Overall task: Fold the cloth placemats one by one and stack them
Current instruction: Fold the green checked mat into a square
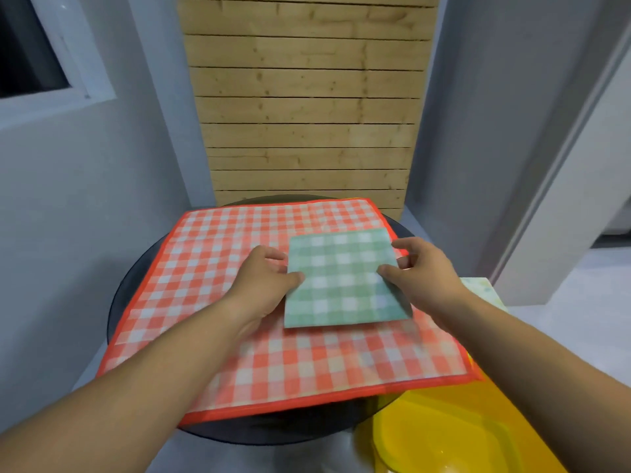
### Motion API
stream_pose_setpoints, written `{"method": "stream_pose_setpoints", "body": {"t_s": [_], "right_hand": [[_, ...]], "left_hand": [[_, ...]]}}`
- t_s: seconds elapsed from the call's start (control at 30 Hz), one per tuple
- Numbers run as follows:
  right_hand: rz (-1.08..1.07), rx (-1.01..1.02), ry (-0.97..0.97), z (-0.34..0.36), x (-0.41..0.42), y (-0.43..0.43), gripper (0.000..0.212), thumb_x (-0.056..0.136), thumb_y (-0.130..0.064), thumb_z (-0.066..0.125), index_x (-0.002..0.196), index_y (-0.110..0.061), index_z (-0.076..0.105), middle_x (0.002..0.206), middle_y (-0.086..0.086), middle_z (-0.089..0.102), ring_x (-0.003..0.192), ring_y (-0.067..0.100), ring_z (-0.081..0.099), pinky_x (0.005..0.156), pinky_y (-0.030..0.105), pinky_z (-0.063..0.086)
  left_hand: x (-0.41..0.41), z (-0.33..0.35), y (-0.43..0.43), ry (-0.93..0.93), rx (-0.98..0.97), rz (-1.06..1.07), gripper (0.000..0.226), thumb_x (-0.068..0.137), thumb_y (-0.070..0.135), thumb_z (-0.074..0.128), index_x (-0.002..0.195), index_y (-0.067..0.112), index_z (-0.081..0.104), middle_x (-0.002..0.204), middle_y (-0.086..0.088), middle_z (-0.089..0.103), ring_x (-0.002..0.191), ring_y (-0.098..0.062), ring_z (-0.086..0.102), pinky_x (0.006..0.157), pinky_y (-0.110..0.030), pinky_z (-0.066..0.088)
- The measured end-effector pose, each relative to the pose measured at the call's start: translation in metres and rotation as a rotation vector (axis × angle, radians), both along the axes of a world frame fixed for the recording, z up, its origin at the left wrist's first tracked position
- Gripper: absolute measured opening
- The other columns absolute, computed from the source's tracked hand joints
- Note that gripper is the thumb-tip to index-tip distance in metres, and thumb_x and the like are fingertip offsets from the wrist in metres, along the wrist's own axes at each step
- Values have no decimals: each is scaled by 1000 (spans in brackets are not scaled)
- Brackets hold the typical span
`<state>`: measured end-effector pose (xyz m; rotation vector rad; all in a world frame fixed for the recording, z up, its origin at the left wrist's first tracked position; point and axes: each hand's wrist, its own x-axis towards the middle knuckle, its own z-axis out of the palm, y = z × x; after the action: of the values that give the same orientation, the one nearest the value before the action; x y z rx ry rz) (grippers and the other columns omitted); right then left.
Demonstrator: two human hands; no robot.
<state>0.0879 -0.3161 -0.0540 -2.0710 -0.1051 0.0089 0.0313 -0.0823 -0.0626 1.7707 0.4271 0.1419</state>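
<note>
Fig.: my L hand (263,279) at 9 o'clock & R hand (421,273) at 3 each pinched the folded green placemat (341,281); red placemat (205,264) lay flat beneath.

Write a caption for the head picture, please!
Left hand and right hand hold a folded green placemat over the red placemat.

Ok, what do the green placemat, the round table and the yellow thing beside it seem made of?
The green placemat looks like thin matte cloth, with a soft checked print. The round table is dark, smooth, slightly see-through: probably tinted glass. The yellow thing is glossy and translucent, likely plastic.
</note>
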Motion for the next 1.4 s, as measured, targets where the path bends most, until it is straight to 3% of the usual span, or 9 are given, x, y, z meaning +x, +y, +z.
{"method": "stream_pose_setpoints", "body": {"t_s": [0.17,0.3,0.43,0.53,0.67,0.83,1.0,1.17,1.4], "right_hand": [[-150,160,-4,16,-19,-74,27,82,-14,79,104,-18,65,79,-2,67,59,1,65,47,16,46],[-266,239,83,21,-28,-144,27,78,-16,82,101,-10,71,94,7,73,83,21,72,73,35,59],[-362,286,133,15,-39,-218,17,81,-14,79,95,-11,71,96,8,75,87,24,72,81,41,59],[-461,285,173,-2,-42,-269,17,83,-16,78,97,-11,71,99,9,74,90,28,71,86,46,58],[-521,253,210,-33,-37,-308,22,87,-20,75,107,-11,71,100,8,72,90,30,69,78,46,59],[-520,229,220,-84,-5,-330,20,92,-20,69,111,-15,71,98,4,72,84,27,68,62,34,56],[-489,175,206,-131,46,-326,20,95,-19,65,113,-17,71,97,0,72,84,25,68,59,32,57],[-450,113,131,-167,112,-310,29,92,-17,68,121,-14,68,102,-1,70,87,22,69,80,45,61],[-411,64,89,-203,182,-289,32,87,-18,73,118,-14,68,107,-1,69,94,24,69,86,47,58]], "left_hand": [[1,1,-69,-45,-251,-20,43,86,3,75,123,9,53,112,-14,69,90,-25,71,70,-33,55],[8,2,-140,-82,-286,-86,40,87,3,74,124,7,57,115,-13,66,100,-27,69,80,-34,57],[12,-5,-216,-107,-334,-165,35,90,6,72,122,8,60,113,-8,70,99,-23,70,85,-38,59],[12,-20,-276,-122,-370,-222,19,94,5,67,108,16,63,101,3,70,88,-11,70,67,-23,58],[17,-58,-329,-122,-370,-199,30,93,0,64,89,30,65,97,8,72,89,-13,72,70,-24,59],[34,-110,-367,-90,-397,-167,33,97,-3,58,103,28,68,98,13,74,92,-9,74,77,-27,61],[72,-154,-370,-89,-309,-133,40,99,5,60,104,44,63,100,20,73,95,-2,71,76,-24,61],[130,-191,-361,-134,-148,-88,42,98,10,63,136,27,59,122,10,70,110,-7,67,90,-30,59],[192,-226,-347,-151,13,2,36,96,14,64,130,27,61,118,10,70,105,-9,67,87,-33,60]]}}
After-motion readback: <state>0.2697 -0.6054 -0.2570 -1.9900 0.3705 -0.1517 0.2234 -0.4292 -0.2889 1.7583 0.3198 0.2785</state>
